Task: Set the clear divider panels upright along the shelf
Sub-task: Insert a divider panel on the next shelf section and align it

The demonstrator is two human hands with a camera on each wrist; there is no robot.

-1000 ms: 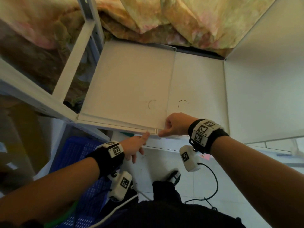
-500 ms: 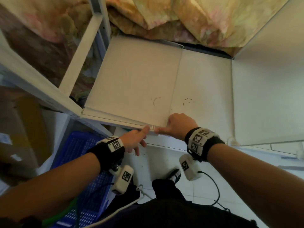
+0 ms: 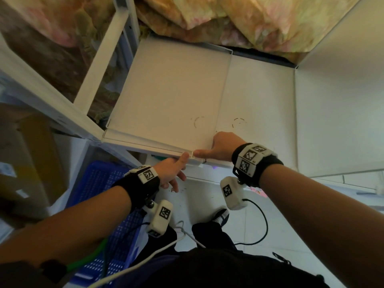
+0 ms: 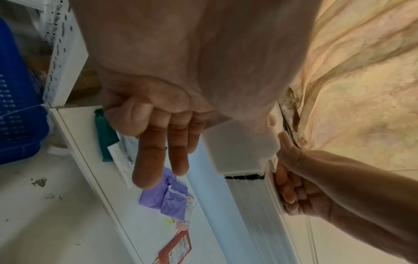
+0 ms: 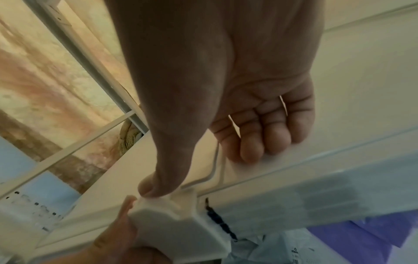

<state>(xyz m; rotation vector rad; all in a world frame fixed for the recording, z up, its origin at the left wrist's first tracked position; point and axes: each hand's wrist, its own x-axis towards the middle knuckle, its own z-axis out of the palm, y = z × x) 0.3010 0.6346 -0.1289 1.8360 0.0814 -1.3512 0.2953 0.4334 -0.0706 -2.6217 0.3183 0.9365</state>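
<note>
Divider [image 3: 225,88]: clear panel standing upright on the shelf, running from the front lip to the back edge; its thin top edge shows as a pale line in the head view
Clip [image 5: 181,219]: white plastic block at the divider's front end, seated on the shelf's front lip
Shelf [image 3: 166,96]: white, at chest height; two dashed ring marks lie on either side of the divider near the front
Right hand [image 3: 222,146]: thumb pressed onto the top of the clip, the other fingers [image 5: 267,139] curled and resting on the shelf just right of the divider
Left hand [image 3: 172,169]: thumb tip against the clip's left side from below the lip; its fingers [image 4: 158,157] hang straight and loose, holding nothing
Lower shelf [image 4: 86,142]: white, carrying packets, one teal, one purple, one red
Crate [image 3: 108,204]: blue, perforated, on the floor at left
Cloth [image 3: 259,19]: patterned yellow-pink fabric behind the shelf
</note>
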